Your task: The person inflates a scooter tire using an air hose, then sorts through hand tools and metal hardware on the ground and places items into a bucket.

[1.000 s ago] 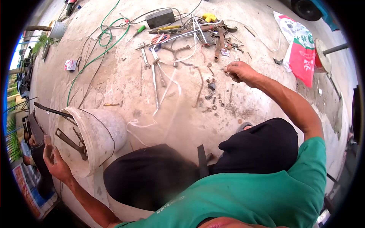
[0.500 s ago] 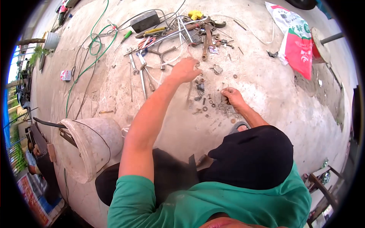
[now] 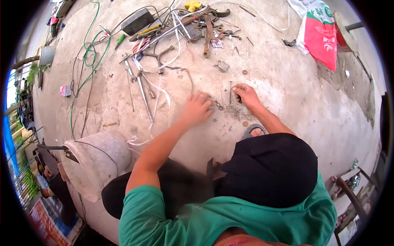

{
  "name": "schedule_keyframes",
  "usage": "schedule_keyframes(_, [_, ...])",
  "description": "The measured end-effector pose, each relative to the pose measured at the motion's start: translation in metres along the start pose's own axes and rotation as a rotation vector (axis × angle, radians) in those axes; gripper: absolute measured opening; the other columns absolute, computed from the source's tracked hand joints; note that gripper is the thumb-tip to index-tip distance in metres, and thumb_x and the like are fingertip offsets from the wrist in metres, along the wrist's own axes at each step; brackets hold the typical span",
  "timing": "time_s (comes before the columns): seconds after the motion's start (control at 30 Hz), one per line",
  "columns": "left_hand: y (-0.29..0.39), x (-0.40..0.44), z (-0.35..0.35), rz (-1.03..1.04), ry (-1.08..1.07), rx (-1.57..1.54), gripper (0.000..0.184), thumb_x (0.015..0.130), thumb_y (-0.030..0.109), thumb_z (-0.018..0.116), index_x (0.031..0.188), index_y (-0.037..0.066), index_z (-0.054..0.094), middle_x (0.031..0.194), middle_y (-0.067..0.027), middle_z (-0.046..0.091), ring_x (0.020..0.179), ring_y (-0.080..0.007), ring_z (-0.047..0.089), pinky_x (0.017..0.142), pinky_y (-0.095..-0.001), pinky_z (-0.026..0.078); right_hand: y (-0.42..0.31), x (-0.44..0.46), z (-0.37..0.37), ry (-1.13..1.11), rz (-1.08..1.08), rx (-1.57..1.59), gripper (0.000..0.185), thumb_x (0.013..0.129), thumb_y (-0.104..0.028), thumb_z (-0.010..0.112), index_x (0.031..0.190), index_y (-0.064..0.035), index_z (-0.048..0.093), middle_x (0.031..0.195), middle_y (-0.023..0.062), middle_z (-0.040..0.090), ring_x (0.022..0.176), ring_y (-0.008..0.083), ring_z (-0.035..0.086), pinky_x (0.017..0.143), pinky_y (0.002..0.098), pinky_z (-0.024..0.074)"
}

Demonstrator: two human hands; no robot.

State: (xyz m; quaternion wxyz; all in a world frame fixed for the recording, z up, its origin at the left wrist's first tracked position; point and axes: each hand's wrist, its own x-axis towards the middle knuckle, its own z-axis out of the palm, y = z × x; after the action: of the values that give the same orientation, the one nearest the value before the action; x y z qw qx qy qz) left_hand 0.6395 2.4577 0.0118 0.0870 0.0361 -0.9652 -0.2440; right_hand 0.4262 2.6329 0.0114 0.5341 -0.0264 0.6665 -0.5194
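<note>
My left hand (image 3: 198, 108) reaches palm down over the concrete floor, fingers loosely apart. It covers part of a scatter of small hardware; a few dark small parts (image 3: 215, 102) and a nut (image 3: 221, 108) show beside its fingertips. What lies under the palm is hidden. To its right, my right hand (image 3: 245, 96) is closed in a pinch, with a thin metal rod (image 3: 230, 92), like a long nail or bolt, at its fingertips. Dark debris (image 3: 236, 110) lies below that hand. A washer (image 3: 245, 72) and a small metal block (image 3: 222, 66) lie farther forward.
Ahead lies a pile of tools with a wrench (image 3: 208, 37), a yellow tool (image 3: 193, 5) and a black power adapter (image 3: 138, 21). Long spanners (image 3: 141, 94) lie to the left. A white bucket (image 3: 102, 158) is tipped at my left; a red-and-white sack (image 3: 320, 39) lies ahead right.
My left hand has drawn back toward me, from above the small parts down beside and over them. My right hand keeps its pinch on the thin rod. The camera view has shifted slightly.
</note>
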Motion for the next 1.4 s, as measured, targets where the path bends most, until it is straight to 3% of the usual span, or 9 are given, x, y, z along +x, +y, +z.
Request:
schedule_keyframes(0.13, [-0.017,-0.001,0.005,-0.083,0.024,-0.02,0.018,0.078,0.01,0.073,0.092,0.009,0.062,0.11,-0.0083,0.06,0.103,-0.0332,0.058,0.087,-0.0439,0.05,0.0,0.004,0.006,0.029,0.01,-0.049,0.025,0.097,-0.022,0.067,0.106,0.0014,0.068,0.081,0.0021,0.064,0.068,0.0104,0.057,0.064,0.0267,0.0474])
schedule_keyframes(0.3, [-0.021,-0.004,-0.001,-0.203,-0.026,-0.101,0.023,0.08,0.019,0.076,0.095,0.008,0.063,0.113,-0.0089,0.061,0.107,-0.0349,0.058,0.09,-0.0469,0.052,0.004,0.004,0.015,-0.011,-0.137,-0.348,0.03,0.092,-0.027,0.07,0.106,0.0001,0.07,0.084,0.0057,0.069,0.072,0.0137,0.062,0.069,0.0295,0.0505])
schedule_keyframes(0.53, [-0.007,-0.008,-0.034,0.022,0.045,0.084,0.038,0.079,0.025,0.082,0.11,0.009,0.067,0.12,-0.0091,0.061,0.109,-0.0331,0.059,0.09,-0.0417,0.053,-0.009,-0.026,0.038,-0.14,-0.162,-1.107,0.049,0.084,-0.038,0.076,0.121,-0.0088,0.063,0.097,0.0199,0.074,0.094,0.0397,0.071,0.083,0.0473,0.0547])
schedule_keyframes(0.83, [-0.04,-0.013,-0.01,-0.15,0.007,-0.045,0.024,0.078,0.012,0.075,0.099,0.011,0.063,0.108,-0.0064,0.061,0.101,-0.0305,0.062,0.073,-0.0419,0.057,0.001,-0.017,0.048,-0.152,-0.446,-1.201,0.036,0.089,-0.03,0.071,0.117,-0.0079,0.064,0.101,0.0176,0.074,0.093,0.0386,0.071,0.08,0.0481,0.055])
schedule_keyframes(1.03, [-0.042,0.001,-0.015,-0.327,-0.132,-0.027,0.018,0.082,0.013,0.07,0.098,0.01,0.063,0.102,-0.0109,0.063,0.099,-0.0352,0.063,0.073,-0.0471,0.056,0.008,-0.008,0.055,-0.123,-0.48,-1.185,0.031,0.088,-0.033,0.072,0.108,-0.0088,0.069,0.094,0.0167,0.075,0.088,0.0379,0.071,0.077,0.0466,0.0558])
schedule_keyframes(1.13, [-0.042,0.009,-0.025,-0.516,-0.144,-0.226,0.022,0.082,0.015,0.071,0.1,0.007,0.065,0.097,-0.0138,0.068,0.093,-0.0354,0.067,0.074,-0.0463,0.056,0.009,-0.008,0.056,-0.159,-0.472,-1.177,0.03,0.087,-0.032,0.071,0.106,-0.0089,0.069,0.091,0.0162,0.075,0.085,0.0385,0.071,0.075,0.0471,0.0559])
schedule_keyframes(1.23, [-0.046,0.02,-0.049,-0.77,-0.157,-0.498,0.018,0.083,0.013,0.072,0.095,0.002,0.064,0.085,-0.0088,0.069,0.075,-0.0199,0.067,0.071,-0.0356,0.055,0.002,-0.014,0.062,-0.131,-0.443,-1.076,0.028,0.085,-0.034,0.07,0.1,-0.01,0.071,0.084,0.0168,0.074,0.083,0.0367,0.072,0.075,0.0465,0.0557])
schedule_keyframes(1.33, [-0.057,0.034,-0.114,-0.732,-0.19,-0.512,0.018,0.084,0.012,0.071,0.095,0.0,0.065,0.082,-0.008,0.069,0.074,-0.0133,0.064,0.071,-0.0314,0.053,-0.004,-0.015,0.065,-0.132,-0.376,-1.045,0.031,0.084,-0.036,0.072,0.102,-0.0116,0.072,0.082,0.0159,0.073,0.081,0.0364,0.072,0.074,0.0463,0.0552])
schedule_keyframes(1.4, [-0.064,0.041,-0.175,-0.645,-0.11,-0.343,0.021,0.082,0.014,0.072,0.095,-0.001,0.065,0.077,-0.0093,0.066,0.071,-0.0167,0.063,0.068,-0.0329,0.053,0.005,-0.01,0.065,-0.111,-0.392,-1.047,0.031,0.083,-0.037,0.072,0.101,-0.0119,0.073,0.08,0.0144,0.072,0.079,0.0357,0.071,0.074,0.0455,0.0548])
